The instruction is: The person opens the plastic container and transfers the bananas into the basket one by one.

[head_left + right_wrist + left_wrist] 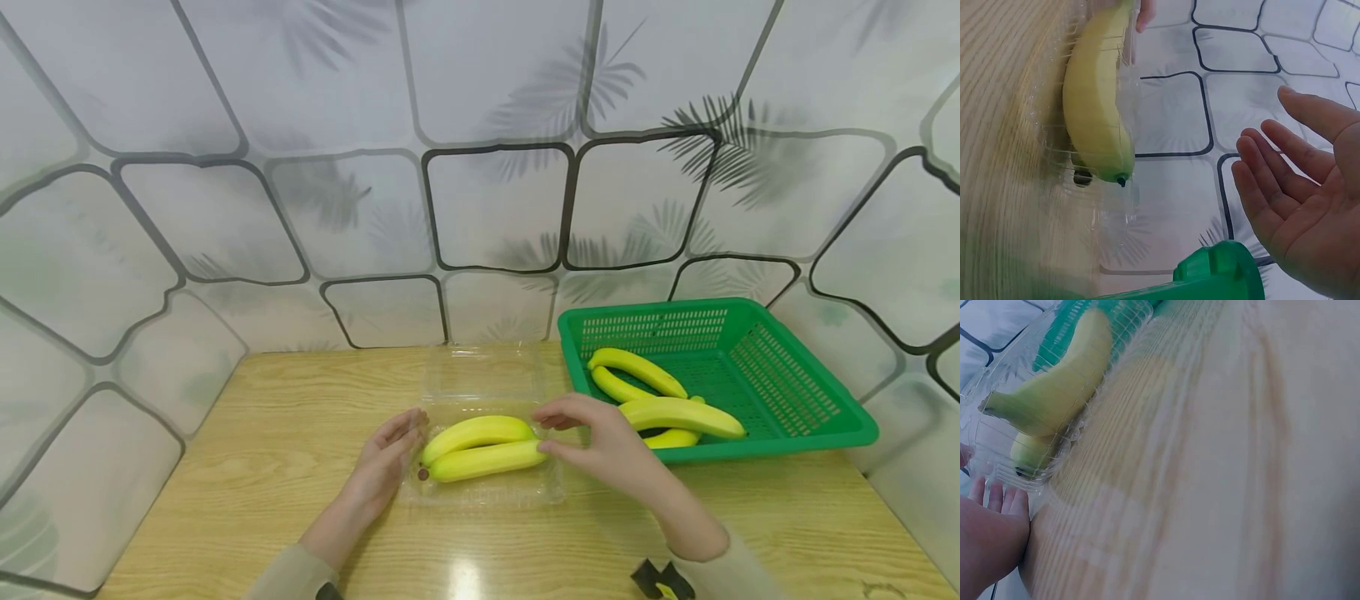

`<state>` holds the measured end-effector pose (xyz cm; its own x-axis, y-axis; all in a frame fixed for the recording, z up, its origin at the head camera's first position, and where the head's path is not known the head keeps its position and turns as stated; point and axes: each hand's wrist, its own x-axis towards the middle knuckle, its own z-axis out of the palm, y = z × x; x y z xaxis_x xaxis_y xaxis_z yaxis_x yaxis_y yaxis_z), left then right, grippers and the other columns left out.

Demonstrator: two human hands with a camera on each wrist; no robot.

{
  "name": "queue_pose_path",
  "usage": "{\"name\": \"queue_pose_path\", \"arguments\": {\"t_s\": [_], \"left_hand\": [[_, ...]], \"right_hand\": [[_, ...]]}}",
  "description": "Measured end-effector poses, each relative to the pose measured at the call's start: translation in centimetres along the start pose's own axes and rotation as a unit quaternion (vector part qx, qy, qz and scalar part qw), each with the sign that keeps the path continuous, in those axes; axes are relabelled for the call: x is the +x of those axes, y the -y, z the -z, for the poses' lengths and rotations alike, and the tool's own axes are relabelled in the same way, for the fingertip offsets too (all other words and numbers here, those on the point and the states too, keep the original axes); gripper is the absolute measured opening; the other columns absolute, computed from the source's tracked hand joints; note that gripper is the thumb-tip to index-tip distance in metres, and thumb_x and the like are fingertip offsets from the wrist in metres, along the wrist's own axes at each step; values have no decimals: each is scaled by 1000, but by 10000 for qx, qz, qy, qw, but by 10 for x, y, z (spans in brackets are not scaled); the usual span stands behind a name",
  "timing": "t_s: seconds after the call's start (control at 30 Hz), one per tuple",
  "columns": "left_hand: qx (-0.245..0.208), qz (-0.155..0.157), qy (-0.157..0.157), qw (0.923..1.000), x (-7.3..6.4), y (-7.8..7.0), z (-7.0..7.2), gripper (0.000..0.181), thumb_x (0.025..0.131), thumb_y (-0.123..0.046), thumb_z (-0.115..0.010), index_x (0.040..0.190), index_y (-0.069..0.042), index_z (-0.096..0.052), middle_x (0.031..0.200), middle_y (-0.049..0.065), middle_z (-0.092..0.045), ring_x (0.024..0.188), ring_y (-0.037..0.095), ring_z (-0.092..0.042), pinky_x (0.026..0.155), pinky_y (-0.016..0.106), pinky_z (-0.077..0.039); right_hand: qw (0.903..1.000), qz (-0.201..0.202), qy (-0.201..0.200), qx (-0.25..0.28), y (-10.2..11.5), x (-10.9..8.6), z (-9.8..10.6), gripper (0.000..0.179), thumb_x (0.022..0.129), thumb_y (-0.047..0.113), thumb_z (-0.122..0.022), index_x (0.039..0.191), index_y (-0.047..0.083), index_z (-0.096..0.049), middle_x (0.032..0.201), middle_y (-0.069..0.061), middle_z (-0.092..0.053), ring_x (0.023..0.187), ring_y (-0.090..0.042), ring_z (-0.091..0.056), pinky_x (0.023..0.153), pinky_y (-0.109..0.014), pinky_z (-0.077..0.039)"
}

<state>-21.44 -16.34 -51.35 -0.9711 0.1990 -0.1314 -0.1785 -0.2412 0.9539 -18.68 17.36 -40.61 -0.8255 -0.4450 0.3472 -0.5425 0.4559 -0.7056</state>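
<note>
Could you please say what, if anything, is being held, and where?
The right hand holds nothing; the left hand is at the left end of the box, any grip unclear.

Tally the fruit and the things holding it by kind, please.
Bananas in the clear container: 2
Bananas visible in the green basket, overlapping: 4
Clear container: 1
Green basket: 1
Total visible: 8

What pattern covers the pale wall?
The pale wall has dark rounded outlines and leaf shapes, clearest in the head view.
</note>
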Motion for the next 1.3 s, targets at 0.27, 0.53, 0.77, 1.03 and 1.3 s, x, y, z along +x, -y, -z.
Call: {"name": "queue_pose_path", "arguments": {"t_s": [0.27, 0.53, 0.77, 1.03, 1.3], "left_hand": [[67, -34, 2, 10000, 0, 1, 0, 61, 109, -9, -52, 161, 7, -26, 173, 24, -26, 165, 36, -18, 137, 46, -14], [70, -31, 36, 10000, -1, 0, 0, 61, 109, -9, -51, 162, 7, -26, 173, 24, -25, 165, 36, -17, 137, 46, -13], [22, -34, 38, 10000, 0, 0, 0, 60, 109, -9, -51, 162, 6, -25, 173, 23, -26, 165, 34, -18, 136, 43, -16], [20, -49, 68, 10000, 0, 0, 0, 61, 109, -9, -51, 162, 7, -24, 174, 24, -24, 166, 35, -16, 136, 45, -14], [10, -27, 51, 10000, -2, -1, -1, 61, 109, -9, -51, 162, 7, -25, 174, 24, -24, 166, 33, -15, 137, 45, -13]], "right_hand": [[9998, -17, 177, -27, 0, 2, -8, 32, 90, 7, -83, 121, 9, -76, 114, -5, -78, 103, -23, -75, 93, -33, -66], [9994, 31, 358, 18, -4, 3, -15, 31, 91, 9, -82, 121, 8, -75, 115, -10, -77, 101, -29, -75, 93, -33, -66], [9988, -9, 484, 56, -7, 3, -22, 29, 92, 11, -82, 120, 10, -75, 116, -11, -77, 102, -26, -75, 94, -33, -65], [9982, 73, 579, -159, -7, 4, -29, 28, 93, 14, -81, 119, 6, -75, 116, -6, -77, 101, -23, -74, 92, -31, -65], [9974, 25, 721, -35, -12, 4, -40, 27, 93, 14, -81, 119, 5, -75, 115, -7, -77, 101, -22, -74, 92, -33, -65]]}}
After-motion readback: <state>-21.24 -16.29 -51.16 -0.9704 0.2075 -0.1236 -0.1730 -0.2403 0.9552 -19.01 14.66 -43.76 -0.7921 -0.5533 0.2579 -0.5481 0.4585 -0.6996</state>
